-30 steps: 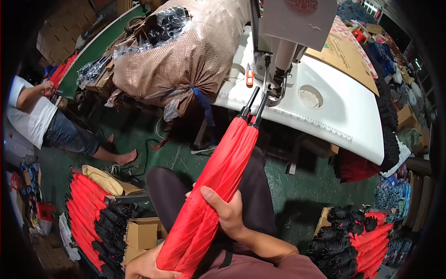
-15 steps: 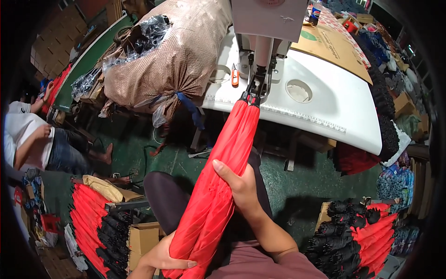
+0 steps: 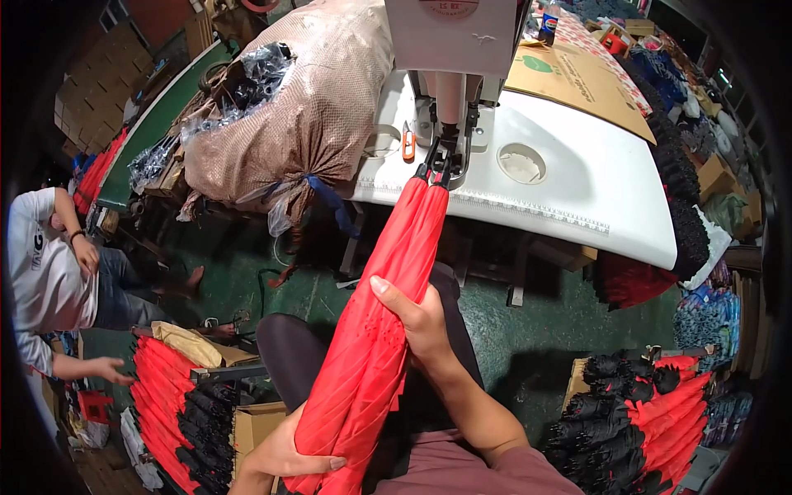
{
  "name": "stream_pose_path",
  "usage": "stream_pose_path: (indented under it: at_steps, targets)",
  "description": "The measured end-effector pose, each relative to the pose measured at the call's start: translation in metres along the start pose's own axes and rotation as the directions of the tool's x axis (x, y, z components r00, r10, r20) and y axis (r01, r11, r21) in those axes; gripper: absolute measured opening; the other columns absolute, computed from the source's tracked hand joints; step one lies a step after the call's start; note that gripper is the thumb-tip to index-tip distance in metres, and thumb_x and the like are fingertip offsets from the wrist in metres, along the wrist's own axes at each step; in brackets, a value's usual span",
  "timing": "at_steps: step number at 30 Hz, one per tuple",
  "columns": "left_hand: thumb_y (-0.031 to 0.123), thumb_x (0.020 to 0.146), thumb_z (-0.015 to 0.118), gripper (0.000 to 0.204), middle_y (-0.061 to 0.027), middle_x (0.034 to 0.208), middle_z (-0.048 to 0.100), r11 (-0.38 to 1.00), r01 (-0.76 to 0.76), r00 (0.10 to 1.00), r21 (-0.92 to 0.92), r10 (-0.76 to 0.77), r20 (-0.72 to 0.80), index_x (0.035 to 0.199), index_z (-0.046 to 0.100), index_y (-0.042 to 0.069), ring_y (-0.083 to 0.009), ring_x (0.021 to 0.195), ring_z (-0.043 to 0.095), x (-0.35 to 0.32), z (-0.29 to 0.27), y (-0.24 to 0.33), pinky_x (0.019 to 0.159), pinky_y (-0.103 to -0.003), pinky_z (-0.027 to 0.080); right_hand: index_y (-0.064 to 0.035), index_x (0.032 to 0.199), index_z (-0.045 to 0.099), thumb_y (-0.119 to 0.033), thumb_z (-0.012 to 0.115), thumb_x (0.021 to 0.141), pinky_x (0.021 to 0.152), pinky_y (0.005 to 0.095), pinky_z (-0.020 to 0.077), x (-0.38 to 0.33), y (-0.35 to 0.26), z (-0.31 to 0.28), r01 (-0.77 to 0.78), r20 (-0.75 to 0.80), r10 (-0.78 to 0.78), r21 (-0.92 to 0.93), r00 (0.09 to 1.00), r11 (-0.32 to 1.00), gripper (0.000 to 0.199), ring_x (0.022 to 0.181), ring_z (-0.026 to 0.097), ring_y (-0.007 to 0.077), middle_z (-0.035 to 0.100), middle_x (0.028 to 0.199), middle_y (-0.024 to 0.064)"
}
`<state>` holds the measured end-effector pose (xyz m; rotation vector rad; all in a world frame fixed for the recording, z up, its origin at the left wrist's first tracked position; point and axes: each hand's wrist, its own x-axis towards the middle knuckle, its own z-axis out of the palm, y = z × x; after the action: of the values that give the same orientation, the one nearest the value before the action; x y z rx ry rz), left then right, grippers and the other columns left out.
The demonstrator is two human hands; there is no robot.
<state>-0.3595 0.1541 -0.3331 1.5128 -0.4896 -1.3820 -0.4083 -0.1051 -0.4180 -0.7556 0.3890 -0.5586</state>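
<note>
Two folded red umbrellas (image 3: 351, 363) lie side by side across my lap, slanting up to the machine table. Their dark tips rest at the foot of a white sewing machine (image 3: 458, 49), under its needle area. My right hand (image 3: 421, 326) is closed around the umbrellas at mid-length, thumb on top. Lower down, near the bottom edge, my left hand (image 3: 289, 450) wraps round their wide end from the left. Just left of the machine foot, orange-handled thread snips (image 3: 408, 145) lie on the white table (image 3: 594, 165).
A bulging woven sack (image 3: 289, 124) stands left of the machine. Cardboard (image 3: 577, 82) and a bottle (image 3: 548, 25) are on the table's far side. Stacks of red and black umbrellas (image 3: 165, 388) flank me, with another pile (image 3: 660, 421) at right. At left, a co-worker's hand (image 3: 111, 370) is by the stack.
The co-worker at left has shifted and stretched a hand toward the red umbrella stack. My view has tilted slightly; my hands keep their hold, and the tips stay by the machine foot.
</note>
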Motion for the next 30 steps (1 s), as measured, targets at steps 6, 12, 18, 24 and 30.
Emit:
stream_pose_path:
  at_steps: [6,12,18,24,30]
  targets:
    - [0.0,0.075,0.089,0.097,-0.0126,0.146,0.057,1.0,0.015,0.999,0.005,-0.015,0.03,0.156,0.035,-0.004,-0.0196,0.133,0.056,-0.001,-0.002,-0.002,0.114,-0.037,0.044,0.0015,0.112,0.068,-0.015,0.074,0.097,0.083,0.03,0.0555,0.0,-0.002,0.001,-0.009,-0.002,0.009,0.036,1.0,0.999,0.022,0.089,0.069,0.0135,0.073,0.102,0.0069]
    - [-0.001,0.076,0.088,0.097,-0.0131,0.146,0.057,1.0,0.03,0.999,0.008,-0.03,0.026,0.156,0.034,-0.004,-0.019,0.131,0.057,-0.003,0.001,0.002,0.112,-0.037,0.046,0.0013,0.11,0.069,-0.013,0.074,0.097,0.082,0.0293,0.0551,-0.001,-0.003,0.003,0.005,-0.011,-0.004,0.054,1.0,0.999,0.02,0.089,0.069,0.0123,0.073,0.101,0.0059]
    - [0.0,0.076,0.088,0.097,-0.0128,0.146,0.057,1.0,0.011,1.0,0.01,-0.011,0.023,0.157,0.034,-0.003,-0.0188,0.131,0.057,-0.001,0.003,0.001,0.112,-0.037,0.046,0.0024,0.113,0.066,-0.017,0.071,0.099,0.082,0.0316,0.0566,-0.002,-0.002,0.0,0.018,0.01,-0.019,0.014,1.0,1.0,0.025,0.088,0.071,0.0168,0.073,0.101,0.0099]
    - [0.0,0.077,0.087,0.095,-0.0125,0.146,0.057,0.999,-0.022,0.999,0.026,0.021,0.043,0.156,0.035,-0.003,-0.0192,0.132,0.056,0.001,0.002,-0.009,0.113,-0.037,0.046,0.0024,0.114,0.066,-0.017,0.071,0.099,0.082,0.0314,0.0566,-0.004,-0.003,-0.001,0.0,0.019,0.0,0.03,1.0,1.0,0.026,0.088,0.071,0.0169,0.072,0.101,0.0098]
    - [0.0,0.074,0.087,0.093,-0.0132,0.144,0.059,0.995,0.057,0.997,-0.079,-0.053,0.057,0.154,0.039,-0.004,-0.0205,0.132,0.057,-0.015,0.01,0.004,0.113,-0.037,0.045,0.0021,0.117,0.064,-0.017,0.069,0.099,0.084,0.0319,0.056,-0.028,-0.004,0.004,0.055,0.0,-0.055,-0.08,0.998,0.995,0.026,0.091,0.07,0.0169,0.072,0.103,0.0092]
